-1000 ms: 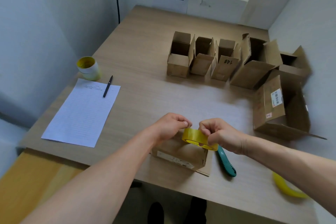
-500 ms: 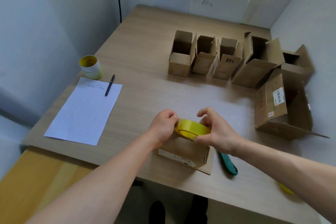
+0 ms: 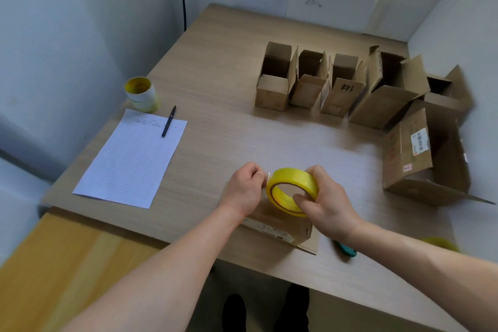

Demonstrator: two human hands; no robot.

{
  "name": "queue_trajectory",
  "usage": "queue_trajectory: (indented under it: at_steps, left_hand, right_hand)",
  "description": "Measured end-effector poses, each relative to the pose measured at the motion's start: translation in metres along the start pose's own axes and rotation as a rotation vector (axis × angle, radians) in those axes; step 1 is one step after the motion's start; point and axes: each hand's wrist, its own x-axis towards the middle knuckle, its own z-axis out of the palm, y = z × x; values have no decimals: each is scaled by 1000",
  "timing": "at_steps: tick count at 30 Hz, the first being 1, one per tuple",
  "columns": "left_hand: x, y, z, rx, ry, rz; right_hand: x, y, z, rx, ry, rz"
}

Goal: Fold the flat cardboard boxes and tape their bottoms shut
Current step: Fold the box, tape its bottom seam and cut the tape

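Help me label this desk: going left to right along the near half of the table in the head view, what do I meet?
Lined paper → left hand → yellow tape roll → right hand → large box with the barcode label.

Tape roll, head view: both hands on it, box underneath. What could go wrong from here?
1. The left hand pinches only a short tab off the roll, which the right hand holds. The tab may slip back or stick to fingers.
2. Neither hand grips the box, which sits near the table edge. Pulling tape could shift it.
3. The cutter lies by the right wrist and might get knocked off.
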Motion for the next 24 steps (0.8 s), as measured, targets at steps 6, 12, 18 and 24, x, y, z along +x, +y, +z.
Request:
queue_trajectory:
  at_steps: [6,12,18,24]
  left_hand:
    - [0,2,-12,-87,156,-65]
    - [-8,-9,-29,168,248,-93]
    - [5,-38,-34,120,169,-249]
    - [12,-51,-33,38,86,-354]
  right_hand:
    - [1,7,-2,-237,-130,-32]
    - [4,9,0,-248,-85,-102]
    - [6,3,11,-311,-70,-139]
    - [10,-3,14,-351,-102,-129]
